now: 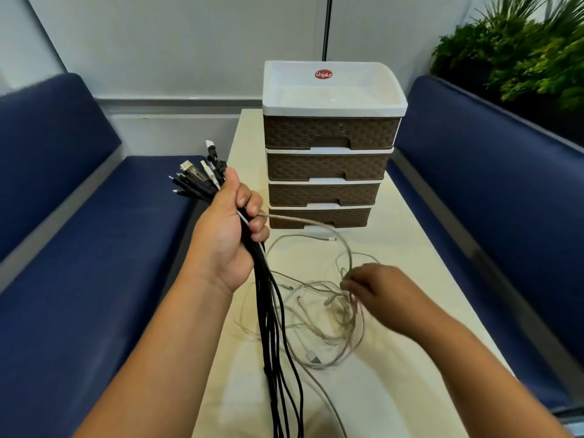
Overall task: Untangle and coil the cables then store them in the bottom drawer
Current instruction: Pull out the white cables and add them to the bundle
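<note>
My left grip clamps the sorted black cable bundle; my blurred right grip picks at the tangled pale cables mid-bench, whether pinching I cannot tell. Nothing coiled; brown woven bottom drawer closed.

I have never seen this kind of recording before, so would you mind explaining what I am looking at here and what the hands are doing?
There is no machine here: a person wears a camera on the head, looking forward and down at their own hands. The left hand grips a bundle of black cables near their plugs, with the rest hanging down. The right hand, a little blurred, pinches a strand of the pale cable tangle lying on the cream table. Behind it stands a brown four-drawer unit with a white top; its bottom drawer is closed. Blue benches flank the table.
</note>
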`<state>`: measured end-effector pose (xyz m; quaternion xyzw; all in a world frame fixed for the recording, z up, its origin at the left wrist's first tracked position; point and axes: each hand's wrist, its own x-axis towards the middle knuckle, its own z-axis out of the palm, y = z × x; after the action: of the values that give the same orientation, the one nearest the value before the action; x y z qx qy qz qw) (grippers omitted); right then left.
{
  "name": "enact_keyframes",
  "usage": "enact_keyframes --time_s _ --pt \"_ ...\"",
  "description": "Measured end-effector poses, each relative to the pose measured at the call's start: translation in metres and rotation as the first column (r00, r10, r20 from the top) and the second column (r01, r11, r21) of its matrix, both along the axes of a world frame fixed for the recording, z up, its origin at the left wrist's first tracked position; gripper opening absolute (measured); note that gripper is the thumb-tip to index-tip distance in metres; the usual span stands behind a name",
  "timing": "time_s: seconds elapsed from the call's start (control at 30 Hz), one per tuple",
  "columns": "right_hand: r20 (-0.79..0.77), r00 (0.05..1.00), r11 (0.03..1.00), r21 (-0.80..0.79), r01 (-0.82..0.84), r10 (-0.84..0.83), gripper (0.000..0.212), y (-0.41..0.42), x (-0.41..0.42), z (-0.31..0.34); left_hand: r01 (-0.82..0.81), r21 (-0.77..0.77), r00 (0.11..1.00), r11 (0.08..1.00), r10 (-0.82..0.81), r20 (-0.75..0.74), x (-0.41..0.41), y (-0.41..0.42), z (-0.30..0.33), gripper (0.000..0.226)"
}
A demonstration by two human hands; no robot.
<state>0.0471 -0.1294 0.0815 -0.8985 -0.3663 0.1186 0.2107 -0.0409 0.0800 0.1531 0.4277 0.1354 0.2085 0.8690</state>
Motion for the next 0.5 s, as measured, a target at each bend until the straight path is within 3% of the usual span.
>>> enact_keyframes --time_s 0.13,0.3,0.5 --pt "-0.157 0.986 0.953 0.284 0.104 -0.061 0.023 0.007 0.008 0.061 0.017 -0.015 0.999 1.000 -0.017 -0.031 0.002 0.001 -0.006 0.048" --pt "-0.096 0.995 0.757 0.651 0.044 0.025 0.023 0.020 0.009 0.119 0.077 -0.136 0.996 0.988 -0.072 0.043 0.007 -0.010 -0.004 0.049" --pt "0.135 0.990 0.697 0.707 -0.119 0.032 0.022 0.041 -0.006 0.146 0.213 -0.056 0.975 0.975 -0.208 0.080 0.015 -0.034 -0.001 0.047"
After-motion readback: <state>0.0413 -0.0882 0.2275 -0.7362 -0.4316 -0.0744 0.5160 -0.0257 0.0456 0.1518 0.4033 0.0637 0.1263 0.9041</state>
